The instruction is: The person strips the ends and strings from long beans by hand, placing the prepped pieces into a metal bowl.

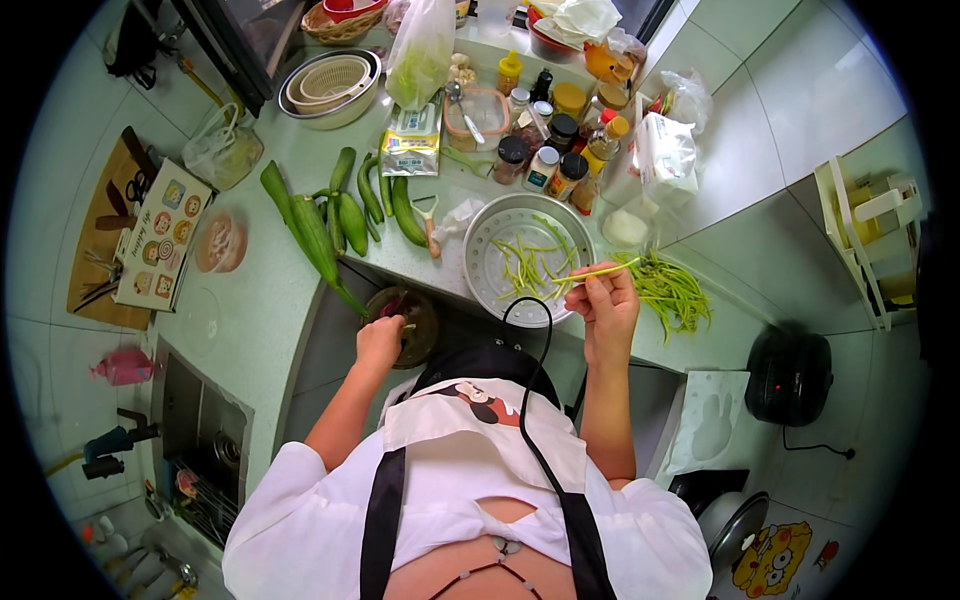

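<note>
By the near right rim of the colander (480, 225): my right grip (607, 302) pinches one long green bean (600, 270) between thumb and fingers, by one part only, probably so the rest stays free to handle.
Left grip (379, 342): fingers curled, down at the brown bin (426, 345) below the tabletop (240, 300); a pale bit shows at the fingertips, but I cannot tell whether I am grasping it.
Colander: close to the front edge with loose beans inside, likely for a short reach.
Bean pile (675, 290): right of the colander, just beside my right grip, which seems handy.
Long green gourds (318, 245): lying left, near the peeler (431, 228), perhaps to leave my working spot free.
Jars (540, 168): bunched behind, reachable yet out of the way, I'd judge.
Print: jar labels and the silver-yellow packet (411, 145) carry small, unclear text; the box (166, 235) has cartoon faces and lettering, my apron (440, 430) a cartoon figure.
</note>
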Motion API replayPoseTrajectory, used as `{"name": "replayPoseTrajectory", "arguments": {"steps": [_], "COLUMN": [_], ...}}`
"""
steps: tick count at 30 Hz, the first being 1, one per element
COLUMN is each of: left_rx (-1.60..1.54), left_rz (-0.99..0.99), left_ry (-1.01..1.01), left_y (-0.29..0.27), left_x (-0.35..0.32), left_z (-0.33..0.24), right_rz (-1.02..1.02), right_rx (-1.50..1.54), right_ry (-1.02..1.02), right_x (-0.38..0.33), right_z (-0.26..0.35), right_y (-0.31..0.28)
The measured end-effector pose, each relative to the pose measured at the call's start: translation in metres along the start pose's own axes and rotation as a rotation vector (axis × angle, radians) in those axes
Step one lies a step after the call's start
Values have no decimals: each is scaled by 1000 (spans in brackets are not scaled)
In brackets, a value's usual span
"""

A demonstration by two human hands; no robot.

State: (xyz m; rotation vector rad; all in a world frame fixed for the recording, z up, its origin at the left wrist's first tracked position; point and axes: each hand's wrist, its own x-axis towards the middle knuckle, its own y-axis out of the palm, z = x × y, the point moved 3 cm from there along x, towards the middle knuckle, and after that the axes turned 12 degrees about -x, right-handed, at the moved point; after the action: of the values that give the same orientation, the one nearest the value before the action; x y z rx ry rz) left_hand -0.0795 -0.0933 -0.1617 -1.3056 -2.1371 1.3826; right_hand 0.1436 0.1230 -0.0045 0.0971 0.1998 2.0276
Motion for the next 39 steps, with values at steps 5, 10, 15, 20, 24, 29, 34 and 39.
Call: {"name": "replayPoseTrajectory", "arguments": {"steps": [5, 10, 15, 20, 24, 29, 34, 39], "left_rx": [18, -181, -570, -678, -641, -479, -398, -526], "left_rz": [-72, -147, -229, -235, -180, -258, -375, -552], "left_ry": [32, 114, 462, 680, 738, 731, 735, 681], "left_y": [11, -17, -68, -79, -76, -72, -77, -78], "left_x": [-5, 3, 8, 16, 13, 13, 13, 19], "left_z": [26, -20, -126, -171, -182, -180, -176, -170], "right_rz": [40, 67, 131, 165, 165, 77, 41, 159], "right_rx": [2, -98, -223, -259, -293, -439, -884, -850], "right_ry": [-4, -20, -19, -29, -47, -37, -224, -165], "right_x": [-2, -5, -11, -15, -17, -20, -19, -32], "right_z": [1, -3, -3, -3, -7, 6, 17, 5], "right_y": [1, 7, 20, 26, 22, 20, 9, 21]}}
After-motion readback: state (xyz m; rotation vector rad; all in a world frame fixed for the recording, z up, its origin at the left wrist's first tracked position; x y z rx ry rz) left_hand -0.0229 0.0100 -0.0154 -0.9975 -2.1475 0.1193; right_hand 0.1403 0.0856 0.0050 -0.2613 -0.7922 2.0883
